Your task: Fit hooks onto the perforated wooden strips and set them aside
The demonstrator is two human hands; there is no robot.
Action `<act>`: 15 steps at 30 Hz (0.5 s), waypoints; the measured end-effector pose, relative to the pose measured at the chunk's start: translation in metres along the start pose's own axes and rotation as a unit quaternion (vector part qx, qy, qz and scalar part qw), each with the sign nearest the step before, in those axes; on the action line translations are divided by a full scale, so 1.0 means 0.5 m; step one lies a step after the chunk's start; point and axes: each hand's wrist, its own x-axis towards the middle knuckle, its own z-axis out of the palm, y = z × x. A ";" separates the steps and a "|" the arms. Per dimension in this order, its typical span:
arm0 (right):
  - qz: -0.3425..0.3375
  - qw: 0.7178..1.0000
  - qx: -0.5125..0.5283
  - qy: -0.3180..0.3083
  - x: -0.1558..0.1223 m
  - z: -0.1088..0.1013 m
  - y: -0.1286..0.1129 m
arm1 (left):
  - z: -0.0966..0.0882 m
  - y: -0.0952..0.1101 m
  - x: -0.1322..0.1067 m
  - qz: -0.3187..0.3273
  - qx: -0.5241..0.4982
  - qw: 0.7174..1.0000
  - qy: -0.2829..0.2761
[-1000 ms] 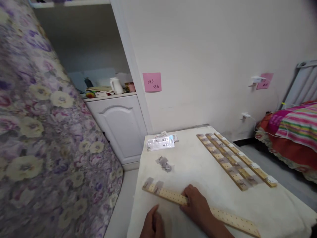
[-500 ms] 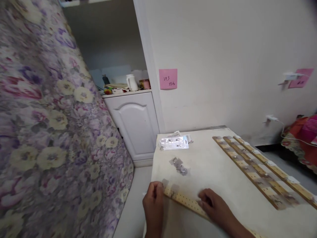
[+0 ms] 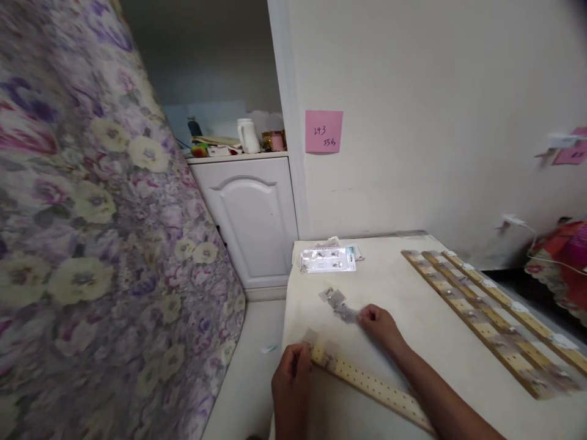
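Observation:
A long perforated wooden strip (image 3: 367,385) lies across the near part of the white table (image 3: 413,293). My left hand (image 3: 291,379) pinches the strip's left end, where two small clear packets are fixed. My right hand (image 3: 380,324) reaches forward over the strip, fingers curled, fingertips touching a small heap of clear packets (image 3: 339,304) with metal bits inside. Whether it has hold of one is not visible.
Three more wooden strips (image 3: 486,318) carrying packets lie side by side at the table's right. A clear blister pack (image 3: 328,260) sits at the far edge. A flowered mattress (image 3: 92,214) leans at left; a white cabinet (image 3: 250,214) stands behind. A pink note (image 3: 323,131) is on the wall.
My right hand left the strip and reached forward to the heap of packets. My left hand moved up and took the strip's left end. The view swung left.

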 end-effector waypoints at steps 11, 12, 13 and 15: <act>0.019 0.973 0.180 -0.140 -0.128 -0.053 0.010 | 0.029 0.004 -0.072 0.045 0.084 0.991 -0.093; 0.014 0.973 0.177 -0.150 -0.133 -0.052 0.008 | 0.033 0.001 -0.079 0.047 0.094 0.988 -0.111; 0.009 0.972 0.170 -0.161 -0.137 -0.051 0.005 | 0.037 -0.005 -0.086 0.049 0.106 0.985 -0.124; -0.002 0.971 0.156 -0.180 -0.141 -0.044 -0.002 | 0.044 -0.021 -0.096 0.057 0.136 0.980 -0.132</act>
